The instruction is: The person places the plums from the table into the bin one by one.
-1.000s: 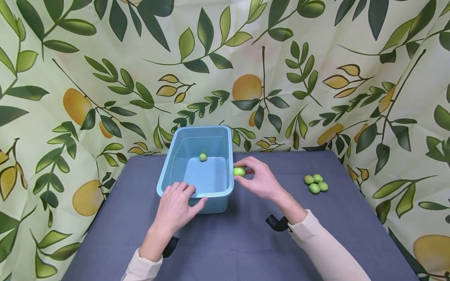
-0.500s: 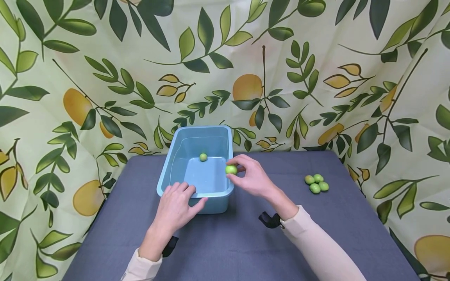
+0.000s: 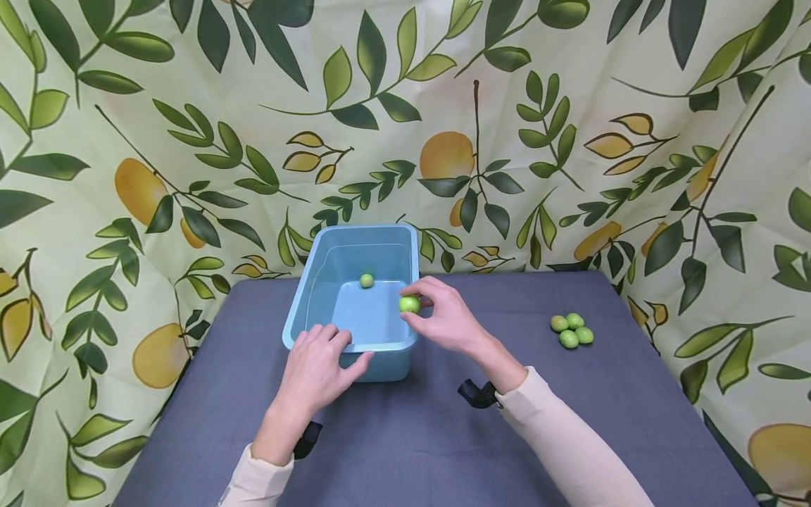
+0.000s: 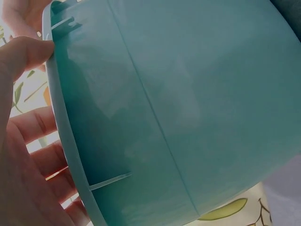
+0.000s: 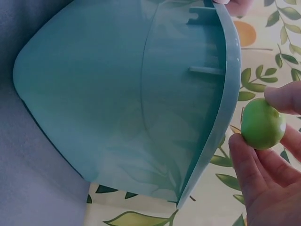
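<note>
A light-blue plastic basin point(image 3: 395, 346) stands on the table, its near rim under my left hand point(image 3: 317, 366). The left fingers curl over that rim, and in the left wrist view the thumb point(image 4: 33, 52) touches the rim's edge. My right hand point(image 3: 450, 317) pinches a small round green fruit point(image 3: 409, 303) over the basin's right rim. The right wrist view shows this glossy fruit point(image 5: 261, 123) between the thumb and fingertips, higher than the rim. Another green fruit point(image 3: 366, 281) lies on the basin floor toward the back.
To the right, several more green fruits point(image 3: 569, 339) sit in a cluster on the dark grey-blue tablecloth point(image 3: 481, 451). A leaf-and-fruit patterned cloth point(image 3: 393, 148) hangs behind the table and along its sides. Each wrist wears a black strap point(image 3: 478, 393).
My right hand has moved left with the green fruit, from outside the basin's right wall to over its rim. The left hand has stayed on the near rim.
</note>
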